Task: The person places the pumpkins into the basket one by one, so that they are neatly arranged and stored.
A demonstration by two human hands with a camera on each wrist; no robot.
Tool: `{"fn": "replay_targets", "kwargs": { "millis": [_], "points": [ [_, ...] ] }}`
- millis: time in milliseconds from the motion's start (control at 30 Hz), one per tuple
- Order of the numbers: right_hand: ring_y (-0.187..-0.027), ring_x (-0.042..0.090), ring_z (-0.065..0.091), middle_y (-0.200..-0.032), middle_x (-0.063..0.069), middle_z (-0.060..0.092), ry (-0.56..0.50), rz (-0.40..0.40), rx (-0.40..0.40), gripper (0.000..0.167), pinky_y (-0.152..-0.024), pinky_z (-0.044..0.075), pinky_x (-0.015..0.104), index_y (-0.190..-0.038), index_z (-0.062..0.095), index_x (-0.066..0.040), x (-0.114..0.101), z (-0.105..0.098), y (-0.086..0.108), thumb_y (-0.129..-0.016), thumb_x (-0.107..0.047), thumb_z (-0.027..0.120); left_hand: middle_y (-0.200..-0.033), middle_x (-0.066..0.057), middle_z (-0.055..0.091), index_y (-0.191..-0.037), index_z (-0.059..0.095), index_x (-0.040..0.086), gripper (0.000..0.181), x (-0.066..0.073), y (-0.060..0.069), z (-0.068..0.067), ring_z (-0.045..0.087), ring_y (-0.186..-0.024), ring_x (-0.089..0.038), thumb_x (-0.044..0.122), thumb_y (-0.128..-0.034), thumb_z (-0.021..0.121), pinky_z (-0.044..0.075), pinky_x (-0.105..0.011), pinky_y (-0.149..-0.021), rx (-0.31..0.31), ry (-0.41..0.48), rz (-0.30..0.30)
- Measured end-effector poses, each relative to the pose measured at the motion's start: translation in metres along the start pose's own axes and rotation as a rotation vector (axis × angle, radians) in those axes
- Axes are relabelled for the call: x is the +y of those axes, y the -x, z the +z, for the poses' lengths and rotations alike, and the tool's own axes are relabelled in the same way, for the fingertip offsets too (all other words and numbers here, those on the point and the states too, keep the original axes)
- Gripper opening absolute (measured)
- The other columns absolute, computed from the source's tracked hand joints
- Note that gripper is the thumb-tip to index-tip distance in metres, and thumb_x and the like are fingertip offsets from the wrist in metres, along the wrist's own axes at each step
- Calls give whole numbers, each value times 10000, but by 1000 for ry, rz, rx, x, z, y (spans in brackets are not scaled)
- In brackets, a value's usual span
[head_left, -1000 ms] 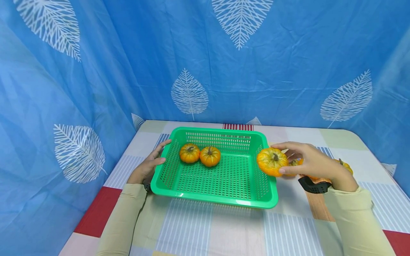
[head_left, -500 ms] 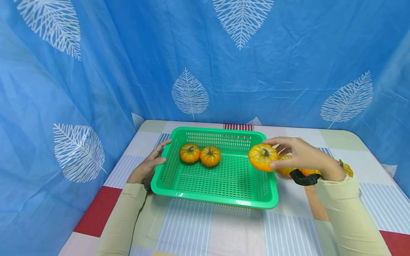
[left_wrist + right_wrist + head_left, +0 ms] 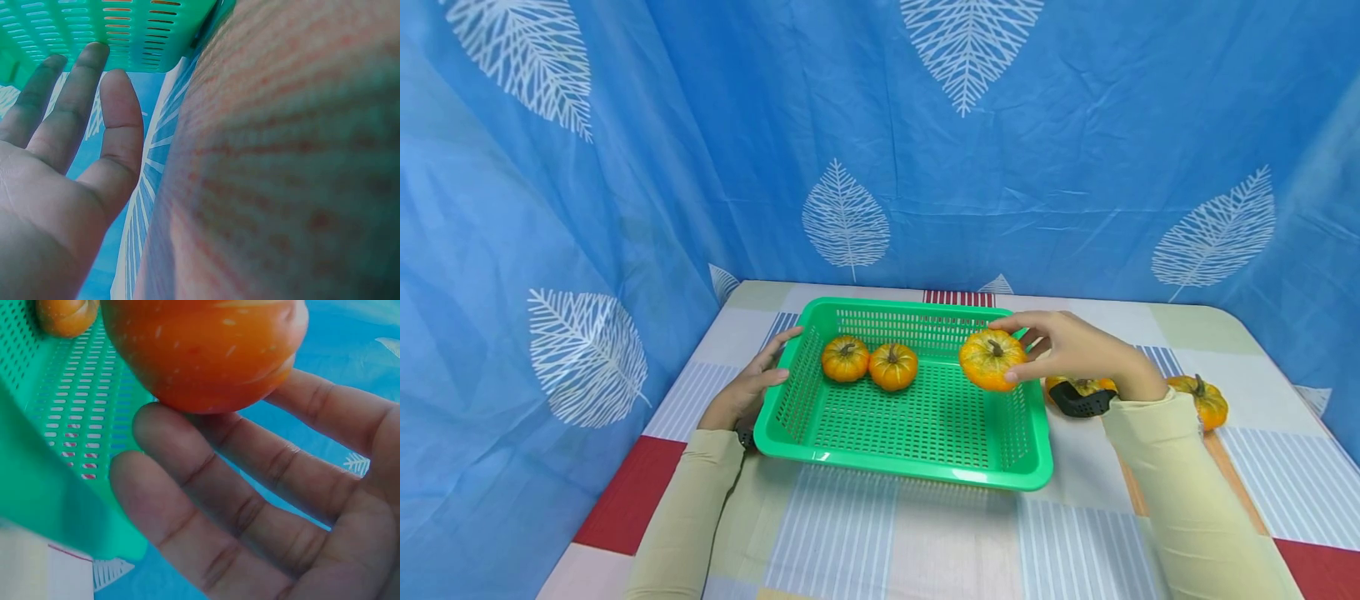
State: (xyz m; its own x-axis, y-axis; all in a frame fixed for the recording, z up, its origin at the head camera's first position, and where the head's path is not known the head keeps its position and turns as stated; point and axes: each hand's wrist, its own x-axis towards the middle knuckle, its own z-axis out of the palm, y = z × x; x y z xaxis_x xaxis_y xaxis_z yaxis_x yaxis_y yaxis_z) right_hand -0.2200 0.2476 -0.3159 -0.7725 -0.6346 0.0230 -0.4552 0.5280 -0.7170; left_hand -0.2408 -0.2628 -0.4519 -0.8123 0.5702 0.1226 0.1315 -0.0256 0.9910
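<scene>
An orange-yellow mini pumpkin (image 3: 990, 360) hangs over the right part of a green plastic basket (image 3: 895, 477), held by my right hand (image 3: 1067, 346) between thumb and fingers. From the right wrist view, the fingers curve under and against the pumpkin (image 3: 206, 356), above the basket's side. My left hand (image 3: 752, 386) rests at the basket's left rim with its fingers extended. The left wrist view shows those fingertips touching the slotted wall (image 3: 125, 31). Inside the basket, two mini pumpkins sit side by side at the back left, a left one (image 3: 845, 359) and a right one (image 3: 892, 367).
Right of the basket, a pumpkin (image 3: 1097, 386) lies partly hidden behind my right wrist. Another pumpkin (image 3: 1206, 402) sits farther right, beyond the sleeve. A patchwork cloth (image 3: 955, 542) covers the table, and a blue leaf-print curtain (image 3: 1037, 208) hangs behind it.
My right hand has carried its pumpkin leftward, from the basket's right rim to over its inside. The left hand, basket and two pumpkins inside stay where they were.
</scene>
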Motion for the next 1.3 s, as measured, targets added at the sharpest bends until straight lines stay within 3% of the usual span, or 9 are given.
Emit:
{"fn": "replay_targets", "kwargs": {
  "millis": [200, 400, 800, 1300],
  "points": [
    [-1058, 245, 732, -1423, 212, 657, 31, 39, -29, 675, -897, 655, 387, -1476, 627, 29, -5, -3, -14, -898, -179, 907, -1761, -305, 20, -1719, 224, 271, 758, 2, -1, 0, 432, -1400, -63, 394, -1088, 625, 498, -369, -1152, 12, -32, -11],
    [-1093, 309, 710, -1434, 240, 649, 63, 26, -62, 669, -907, 651, 421, -1457, 629, 61, -8, -3, -28, -905, -202, 902, -1754, -321, 18, -1722, 220, 253, 785, 2, -2, 1, 467, -1377, -50, 418, -1077, 636, 519, -327, -1112, 16, -26, -8],
    [-1162, 374, 685, -1469, 247, 623, 56, 102, -142, 682, -970, 620, 491, -1490, 615, 35, -1, 6, -55, -932, -260, 876, -1710, -361, 62, -1714, 223, 283, 747, 0, -2, 1, 578, -1302, -100, 366, -1091, 626, 568, -334, -1067, -15, 70, -2],
    [-1319, 490, 595, -1463, 323, 595, 115, 137, -236, 691, -1039, 572, 596, -1500, 590, 62, 3, 17, -80, -951, -272, 844, -1720, -361, 41, -1707, 246, 321, 719, -1, 0, 2, 571, -1306, -100, 363, -1096, 622, 561, -369, -1084, -8, 73, -4]
  ]
}}
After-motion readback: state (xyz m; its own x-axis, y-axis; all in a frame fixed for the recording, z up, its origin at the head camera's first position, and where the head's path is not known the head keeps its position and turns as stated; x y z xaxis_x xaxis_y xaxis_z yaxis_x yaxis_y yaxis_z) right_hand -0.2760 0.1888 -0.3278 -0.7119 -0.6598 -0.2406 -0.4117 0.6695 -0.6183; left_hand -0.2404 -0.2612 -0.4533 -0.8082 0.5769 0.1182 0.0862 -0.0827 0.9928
